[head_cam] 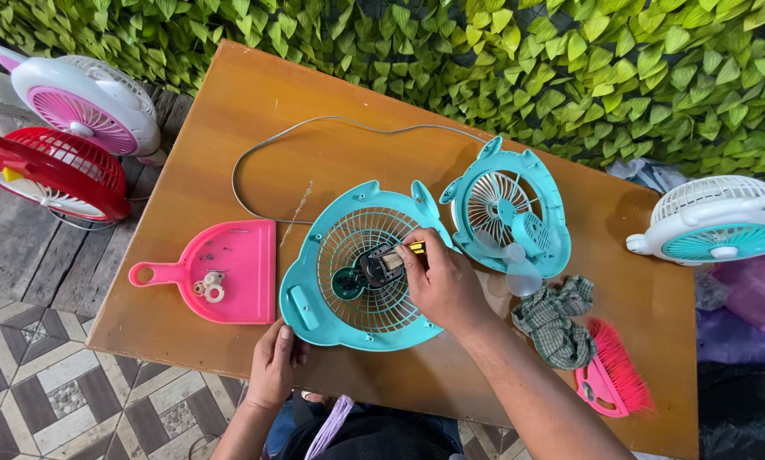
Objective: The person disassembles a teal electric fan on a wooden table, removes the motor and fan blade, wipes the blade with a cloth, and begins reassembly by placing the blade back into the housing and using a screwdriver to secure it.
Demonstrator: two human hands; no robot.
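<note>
Nearest the camera, the left hand [273, 362] lies flat on the front edge of the desk [229, 111], its grip empty and loosely spread, just beside the lower rim of the teal fan housing [314, 298]. Over the middle of that housing the right hand [440, 285] has its grip pinched narrow around a yellow-handled screwdriver [415, 248], whose tip meets the small dark motor [381, 264] seated at the centre of the round wire-like grille. Right of it, touching its rim, sits the second teal housing half [506, 204] with pale translucent blades [519, 273]. A thin grey cord [331, 123] loops across the smooth brown wooden top. Left of the housing lies a glossy pink plastic dustpan [233, 268] holding small white washers [212, 288] and screws. Right of the forearm rest a crumpled green checked cloth [557, 324] and a pink bristle brush [617, 375]. Other fans stand off the desk: a pink-and-white one [88, 102] and a red one [54, 170] at left over patterned tiles, a white-and-teal one [719, 221] at right. Green leafy foliage [527, 60] fills the back.
</note>
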